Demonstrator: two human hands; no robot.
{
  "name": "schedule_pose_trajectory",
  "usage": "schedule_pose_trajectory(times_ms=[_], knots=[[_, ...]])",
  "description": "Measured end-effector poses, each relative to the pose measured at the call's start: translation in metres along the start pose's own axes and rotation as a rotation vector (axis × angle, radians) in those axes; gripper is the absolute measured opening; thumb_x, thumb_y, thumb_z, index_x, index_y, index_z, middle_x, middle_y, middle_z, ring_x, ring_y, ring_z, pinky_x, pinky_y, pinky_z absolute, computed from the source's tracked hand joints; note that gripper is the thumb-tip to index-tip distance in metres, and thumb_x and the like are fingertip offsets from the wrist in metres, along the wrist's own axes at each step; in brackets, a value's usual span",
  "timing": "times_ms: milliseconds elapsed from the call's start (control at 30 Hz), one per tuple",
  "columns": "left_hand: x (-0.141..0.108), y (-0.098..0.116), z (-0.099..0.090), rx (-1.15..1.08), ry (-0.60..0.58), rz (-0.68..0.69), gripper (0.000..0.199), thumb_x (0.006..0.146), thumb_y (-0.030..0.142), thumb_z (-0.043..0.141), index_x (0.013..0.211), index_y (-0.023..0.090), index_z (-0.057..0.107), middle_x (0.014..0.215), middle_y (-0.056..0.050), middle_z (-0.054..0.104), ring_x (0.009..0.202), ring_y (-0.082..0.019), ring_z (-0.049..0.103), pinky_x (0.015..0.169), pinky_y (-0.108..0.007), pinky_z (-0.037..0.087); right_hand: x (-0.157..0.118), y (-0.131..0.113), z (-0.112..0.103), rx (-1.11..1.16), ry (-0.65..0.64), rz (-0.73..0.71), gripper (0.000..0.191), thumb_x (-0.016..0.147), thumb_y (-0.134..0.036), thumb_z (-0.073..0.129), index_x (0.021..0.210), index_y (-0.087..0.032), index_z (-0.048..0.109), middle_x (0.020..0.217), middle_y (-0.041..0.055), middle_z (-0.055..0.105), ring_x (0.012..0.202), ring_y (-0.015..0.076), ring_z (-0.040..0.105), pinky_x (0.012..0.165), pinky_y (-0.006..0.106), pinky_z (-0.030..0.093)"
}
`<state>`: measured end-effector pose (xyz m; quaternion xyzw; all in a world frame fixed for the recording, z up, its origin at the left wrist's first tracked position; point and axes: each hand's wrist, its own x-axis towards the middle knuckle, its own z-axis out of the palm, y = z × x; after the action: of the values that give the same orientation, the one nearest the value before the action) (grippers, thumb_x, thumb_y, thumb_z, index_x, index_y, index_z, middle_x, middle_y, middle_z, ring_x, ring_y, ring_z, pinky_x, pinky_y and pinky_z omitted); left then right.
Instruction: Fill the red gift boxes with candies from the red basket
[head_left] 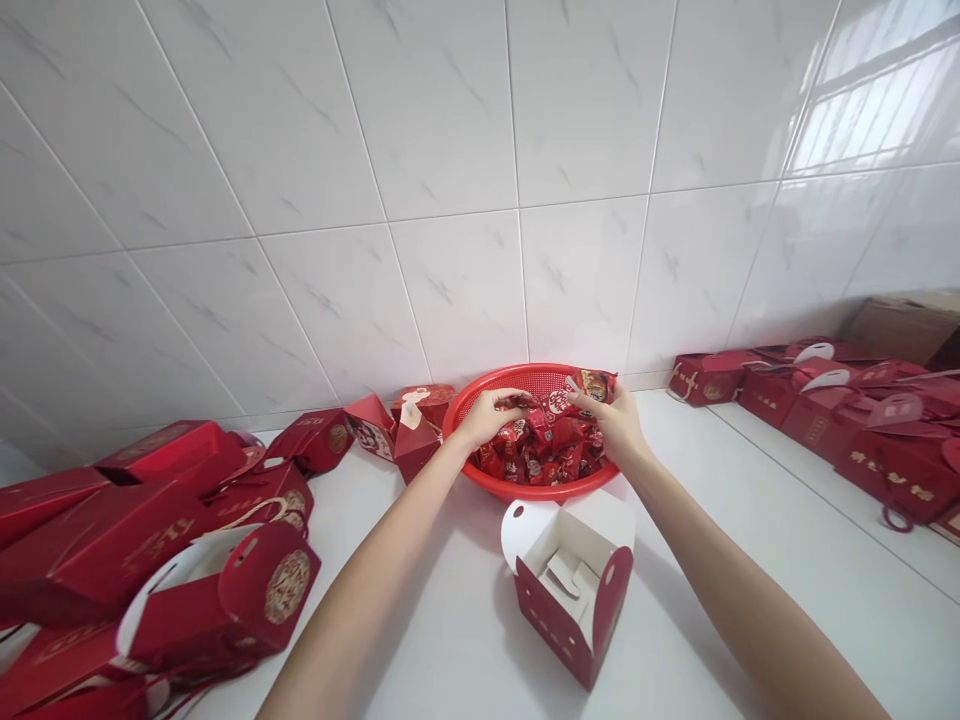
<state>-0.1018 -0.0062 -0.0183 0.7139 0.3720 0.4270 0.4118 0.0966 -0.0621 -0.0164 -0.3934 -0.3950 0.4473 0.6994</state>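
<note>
A red plastic basket (pixel 495 487) stands against the wall, filled with small red wrapped packets (pixel 551 450). My left hand (pixel 489 415) reaches over its left side with fingers curled together; what they hold, if anything, is partly hidden among the wrappers. At the basket's right side my right hand (pixel 619 418) is closed on a red snack packet (pixel 598 383) with printed lettering. In front of the basket, between my forearms, an open red gift box (pixel 559 610) with a white inside stands upright. Its rounded end flaps are up, and white folded flaps show at the bottom.
Many red gift boxes (pixel 161 530) are piled at the left, one open near the front. Several more boxes (pixel 412 425) lean left of the basket. Rows of closed red boxes (pixel 825 410) line the right side, with a brown cardboard box (pixel 904 325) behind. A tiled wall (pixel 450 290) bounds the white table.
</note>
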Motion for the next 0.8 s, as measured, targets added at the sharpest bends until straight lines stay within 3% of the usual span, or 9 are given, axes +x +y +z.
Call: schedule_pose_trajectory(times_ms=[167, 367, 600, 800], knots=[[-0.004, 0.003, 0.000, -0.023, -0.038, -0.067, 0.036, 0.063, 0.045, 0.084, 0.082, 0.016, 0.074, 0.081, -0.003, 0.074, 0.076, -0.017, 0.065, 0.072, -0.029, 0.050, 0.000, 0.000, 0.000, 0.013, 0.021, -0.006, 0.042, 0.053, -0.029, 0.088, 0.087, -0.021, 0.064, 0.083, 0.0034, 0.075, 0.078, 0.0268, 0.071, 0.072, 0.041, 0.059], [-0.005, 0.004, -0.001, 0.028, 0.025, -0.118, 0.044, 0.068, 0.058, 0.077, 0.061, 0.017, 0.062, 0.055, 0.004, 0.058, 0.054, -0.011, 0.051, 0.055, -0.024, 0.039, 0.001, 0.000, 0.000, 0.071, 0.036, 0.002, 0.043, 0.052, -0.027, 0.088, 0.087, -0.021, 0.064, 0.080, 0.0020, 0.074, 0.074, 0.0249, 0.070, 0.067, 0.039, 0.060], [-0.008, 0.014, 0.001, -0.045, 0.072, -0.160, 0.041, 0.070, 0.055, 0.074, 0.062, 0.019, 0.057, 0.055, 0.003, 0.057, 0.054, -0.012, 0.053, 0.051, -0.024, 0.036, -0.001, 0.000, -0.001, 0.035, -0.017, 0.051, 0.045, 0.052, -0.028, 0.088, 0.087, -0.021, 0.061, 0.081, 0.0020, 0.074, 0.070, 0.0236, 0.069, 0.061, 0.037, 0.059], [-0.011, 0.016, 0.001, -0.107, 0.100, -0.171, 0.043, 0.079, 0.060, 0.064, 0.077, 0.017, 0.062, 0.055, 0.003, 0.055, 0.051, -0.011, 0.051, 0.050, -0.023, 0.035, -0.004, -0.003, -0.001, -0.064, -0.123, 0.058, 0.044, 0.054, -0.029, 0.087, 0.090, -0.021, 0.063, 0.086, 0.0023, 0.074, 0.076, 0.0247, 0.070, 0.065, 0.036, 0.059]])
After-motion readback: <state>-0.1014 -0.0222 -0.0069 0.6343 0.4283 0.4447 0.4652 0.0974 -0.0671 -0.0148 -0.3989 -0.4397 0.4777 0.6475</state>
